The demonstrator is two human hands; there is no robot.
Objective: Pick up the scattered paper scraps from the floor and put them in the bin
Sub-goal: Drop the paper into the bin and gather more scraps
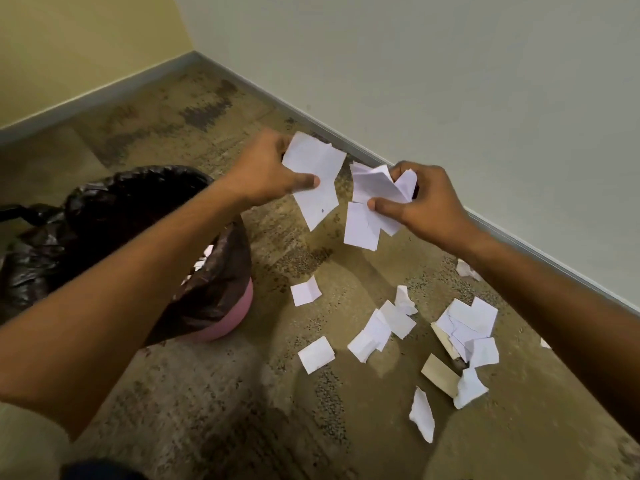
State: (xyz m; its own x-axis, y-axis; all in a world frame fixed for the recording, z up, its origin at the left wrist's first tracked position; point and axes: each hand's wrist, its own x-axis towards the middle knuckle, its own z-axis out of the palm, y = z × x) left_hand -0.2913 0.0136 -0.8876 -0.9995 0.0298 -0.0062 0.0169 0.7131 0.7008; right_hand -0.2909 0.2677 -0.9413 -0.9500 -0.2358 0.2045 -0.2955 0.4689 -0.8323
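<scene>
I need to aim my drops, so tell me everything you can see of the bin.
The bin is round; its pink, plastic-looking wall shows only low down. A glossy black bag lines it and drapes over the rim, slack bunched at the left. It stands upright on the carpet. A few white scraps lie inside. The left forearm crosses in front.

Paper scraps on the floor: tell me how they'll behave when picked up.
Probably light and floppy: the pieces in the left hand and right hand bend and droop. Flat ones on the carpet may resist pinching; the curled strip should lift easier.
</scene>
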